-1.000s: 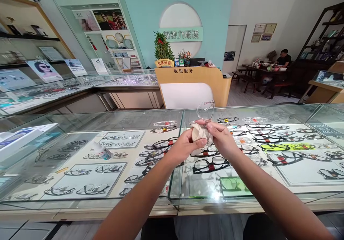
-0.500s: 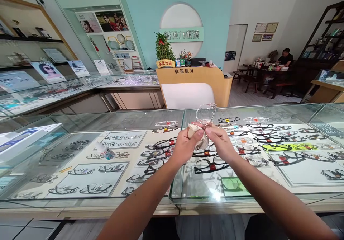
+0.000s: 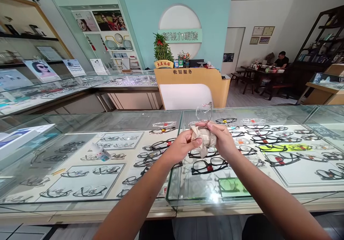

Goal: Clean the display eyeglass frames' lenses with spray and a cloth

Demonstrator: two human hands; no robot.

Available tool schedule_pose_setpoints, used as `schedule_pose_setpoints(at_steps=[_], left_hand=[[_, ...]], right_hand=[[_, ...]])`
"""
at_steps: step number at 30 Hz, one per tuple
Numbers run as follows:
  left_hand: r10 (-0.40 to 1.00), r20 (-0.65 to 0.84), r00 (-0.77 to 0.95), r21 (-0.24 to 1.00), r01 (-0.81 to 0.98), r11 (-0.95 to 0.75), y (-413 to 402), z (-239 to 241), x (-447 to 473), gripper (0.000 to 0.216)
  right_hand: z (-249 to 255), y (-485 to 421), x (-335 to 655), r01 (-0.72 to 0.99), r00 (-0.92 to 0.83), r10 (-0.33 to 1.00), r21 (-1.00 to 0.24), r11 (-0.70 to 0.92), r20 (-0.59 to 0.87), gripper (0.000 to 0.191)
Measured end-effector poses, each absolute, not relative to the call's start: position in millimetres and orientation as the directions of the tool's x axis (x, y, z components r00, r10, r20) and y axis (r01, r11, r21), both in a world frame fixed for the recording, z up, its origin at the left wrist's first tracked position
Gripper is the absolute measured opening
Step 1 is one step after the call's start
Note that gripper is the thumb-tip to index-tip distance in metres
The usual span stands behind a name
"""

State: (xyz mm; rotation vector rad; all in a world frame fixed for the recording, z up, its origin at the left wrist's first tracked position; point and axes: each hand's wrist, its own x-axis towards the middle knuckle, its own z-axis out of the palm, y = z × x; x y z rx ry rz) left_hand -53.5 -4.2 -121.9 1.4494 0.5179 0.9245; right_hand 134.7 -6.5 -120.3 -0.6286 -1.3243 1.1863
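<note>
Above the glass counter, my left hand (image 3: 185,146) is closed on a beige cleaning cloth (image 3: 202,138) folded around the lower lens of a pair of eyeglasses. The other round lens of the eyeglasses (image 3: 204,112) sticks up above my hands, the frame turned on end. My right hand (image 3: 220,135) grips the eyeglasses at the middle, its thumb and finger near the bridge. The cloth hides most of the lower lens. On the glass to the left stands a small white spray bottle (image 3: 101,152).
The glass display counter (image 3: 150,207) holds rows of eyeglasses, such as a black pair (image 3: 209,165) below my hands. A white box (image 3: 27,139) is at the left. Beyond are a wooden cashier desk (image 3: 219,82) and a person seated at a table (image 3: 263,69).
The eyeglasses have turned a little, and the cloth now spreads more openly over the lower lens. My left fingers have shifted behind the cloth. The view has moved slightly.
</note>
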Motion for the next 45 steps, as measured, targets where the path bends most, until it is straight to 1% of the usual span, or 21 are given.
schedule_pose_setpoints(at_steps=[5,8,12,17,20,24,28,33,36,39,41,43,45], left_hand=[[0.869,0.222,0.443,0.969,-0.201,-0.145,-9,-121,-48,0.056],[0.903,0.228,0.365,0.962,-0.230,-0.150,-11,-123,-44,0.063],[0.923,0.241,0.300,0.949,-0.274,-0.158,-13,-124,-41,0.059],[0.929,0.275,0.247,0.952,-0.205,-0.227,-14,-121,-42,0.053],[0.922,0.261,0.286,0.961,-0.172,-0.218,-13,-119,-45,0.053],[0.896,0.200,0.397,0.978,-0.131,-0.161,-11,-116,-53,0.053],[0.827,0.225,0.515,0.974,-0.146,-0.174,-10,-111,-60,0.047],[0.814,0.225,0.536,0.974,-0.146,-0.173,-7,-108,-62,0.046],[0.837,0.218,0.502,0.974,-0.159,-0.159,-6,-113,-58,0.056],[0.875,0.240,0.421,0.967,-0.185,-0.177,-6,-118,-53,0.056],[0.907,0.255,0.336,0.958,-0.216,-0.189,-7,-120,-50,0.057],[0.930,0.265,0.255,0.951,-0.228,-0.209,-9,-120,-48,0.059],[0.938,0.272,0.216,0.951,-0.209,-0.228,-11,-119,-47,0.059]], right_hand=[[-125,-6,131,-0.272,-0.175,0.901,-0.899,0.344,0.398,0.033],[-126,-7,127,-0.282,-0.182,0.888,-0.887,0.365,0.423,0.033],[-122,-12,123,-0.279,-0.209,0.863,-0.874,0.398,0.459,0.032],[-123,-13,124,-0.296,-0.214,0.865,-0.874,0.386,0.454,0.027],[-126,-10,129,-0.298,-0.210,0.883,-0.887,0.352,0.421,0.028],[-124,-8,134,-0.277,-0.201,0.907,-0.910,0.309,0.369,0.035],[-120,-9,134,-0.305,-0.189,0.923,-0.913,0.270,0.336,0.037],[-119,-9,133,-0.314,-0.219,0.925,-0.920,0.233,0.309,0.042],[-119,-10,130,-0.266,-0.223,0.906,-0.916,0.299,0.360,0.041],[-117,-14,126,-0.185,-0.213,0.863,-0.886,0.425,0.459,0.038],[-115,-19,122,-0.139,-0.212,0.830,-0.857,0.497,0.515,0.039],[-112,-24,120,-0.116,-0.226,0.804,-0.835,0.539,0.550,0.042],[-110,-27,118,-0.109,-0.250,0.791,-0.828,0.550,0.558,0.042]])
